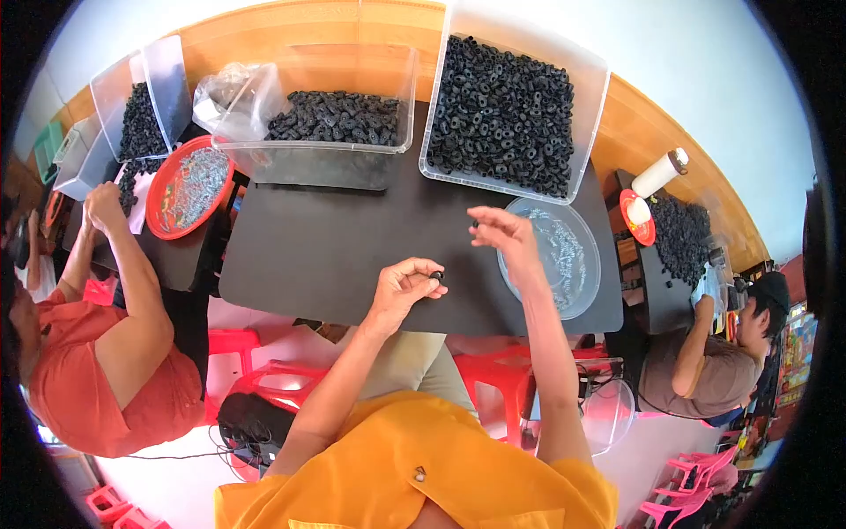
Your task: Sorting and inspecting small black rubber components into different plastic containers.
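My left hand (pixel 405 291) is closed over the table, pinching a small black ring-like piece (pixel 437 277) between thumb and fingertips. Farther right and a little higher, my right hand (pixel 506 240) has its fingers bent together. A dark spot shows at its fingertips, too small to make out. Its wrist crosses the left rim of a clear round tray (pixel 582 301) of small shiny metal parts (pixel 564 251). Behind that tray, a tilted clear bin (pixel 599 110) holds many black ring-shaped pieces (pixel 502 115).
At the table's (pixel 308 238) back left stands another clear bin (pixel 308 159) of black pieces, beside a plastic bag (pixel 233 99). People work at side tables: one in a red shirt (pixel 115 370) near a red tray (pixel 155 220), another in a dark cap (pixel 769 289). Red stools (pixel 493 375) stand below.
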Motion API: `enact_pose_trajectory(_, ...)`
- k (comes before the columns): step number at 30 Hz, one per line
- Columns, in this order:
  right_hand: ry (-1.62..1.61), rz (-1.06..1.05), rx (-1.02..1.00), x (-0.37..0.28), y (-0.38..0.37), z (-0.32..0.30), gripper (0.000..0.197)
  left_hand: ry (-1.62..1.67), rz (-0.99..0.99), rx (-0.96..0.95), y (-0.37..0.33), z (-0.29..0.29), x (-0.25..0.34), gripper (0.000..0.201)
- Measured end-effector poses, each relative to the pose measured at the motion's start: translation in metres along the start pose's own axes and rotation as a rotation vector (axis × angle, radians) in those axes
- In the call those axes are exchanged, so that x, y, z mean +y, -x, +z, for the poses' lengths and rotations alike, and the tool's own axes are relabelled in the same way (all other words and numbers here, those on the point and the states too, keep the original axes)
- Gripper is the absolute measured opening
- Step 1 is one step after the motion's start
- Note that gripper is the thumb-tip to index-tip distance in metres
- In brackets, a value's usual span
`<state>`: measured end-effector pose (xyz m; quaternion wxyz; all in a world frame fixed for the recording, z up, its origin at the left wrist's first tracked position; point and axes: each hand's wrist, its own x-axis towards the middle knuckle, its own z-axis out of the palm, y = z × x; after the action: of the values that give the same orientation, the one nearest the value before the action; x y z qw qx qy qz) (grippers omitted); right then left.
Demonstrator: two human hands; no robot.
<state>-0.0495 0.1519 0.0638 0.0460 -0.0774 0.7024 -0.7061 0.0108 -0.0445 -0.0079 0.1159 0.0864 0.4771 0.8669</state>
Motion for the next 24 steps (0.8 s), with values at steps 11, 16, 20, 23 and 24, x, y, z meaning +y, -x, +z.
enact_pose_trajectory(11,-0.151,0.097,-0.054,0.016,0.05,0.024,0.014,0.004,0.0,0.016,-0.004,0.004,-0.001,0.017)
enact_pose_trajectory(16,-0.139,0.043,-0.002,0.027,0.06,0.031,0.012,-0.009,0.032,0.011,-0.002,0.001,-0.003,0.016)
enact_pose_trajectory(20,-0.151,0.01,0.029,0.025,0.063,0.038,0.012,-0.016,0.037,-0.005,-0.002,0.001,-0.004,0.016)
enact_pose_trajectory(23,-0.077,-0.025,0.057,0.028,0.061,0.04,0.012,-0.03,0.041,-0.017,-0.001,0.002,-0.003,0.017)
enact_pose_trajectory(24,0.049,-0.049,0.077,0.031,0.06,0.039,0.012,-0.033,0.039,-0.022,0.0,0.002,-0.003,0.017)
